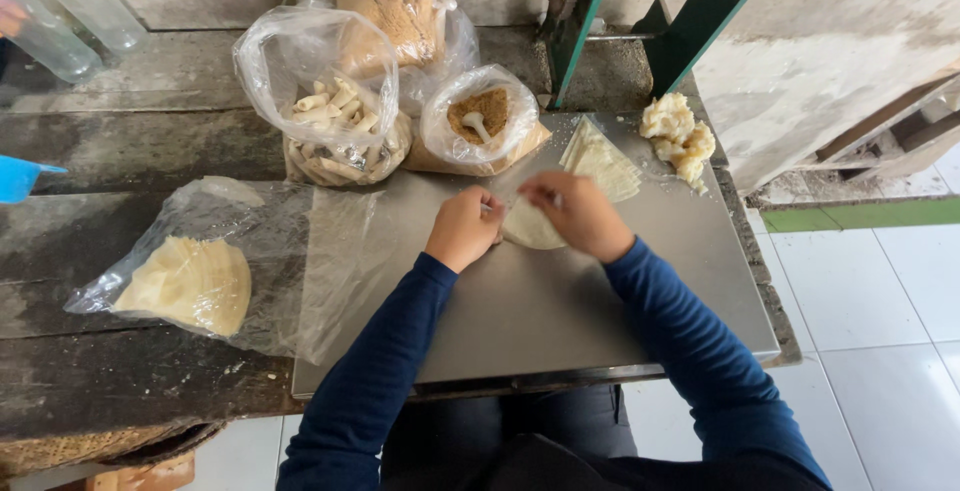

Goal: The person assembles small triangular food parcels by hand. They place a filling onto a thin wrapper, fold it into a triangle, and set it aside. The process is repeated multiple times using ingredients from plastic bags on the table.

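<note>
far left, a blue scoop (18,179) pokes in at the edge. next to it a clear bag with pale round sheets (190,283) lies flat on the dark wooden surface (130,151). behind it stands an open bag of little rolled pieces (335,116), then a bag of brown crumbs (392,6), then an open bag of brown filling with a small spoon (480,116) in it.

in the middle is a shiny metal tray (560,311). the left hand (463,228) is curled, its fingers pressed together at the left edge of a pale thin wrapper (530,226). the wrapper lies flat on the tray, between both hands. the right hand (578,213) lies over the wrapper's top, and its fingers seem to pinch the edge, but the tips are hidden, so i cannot tell for sure.

just right of the hands is a stack of folded wrappers (600,161). further right sits a lump of yellow-white dough (680,133), close to the tray's back corner.

what could go wrong: the wrapper looks very thin, so a hard pull could tear it. a loose fold could open up. the open filling bag leans near the hands, so a bump could tip it and spill crumbs.
</note>
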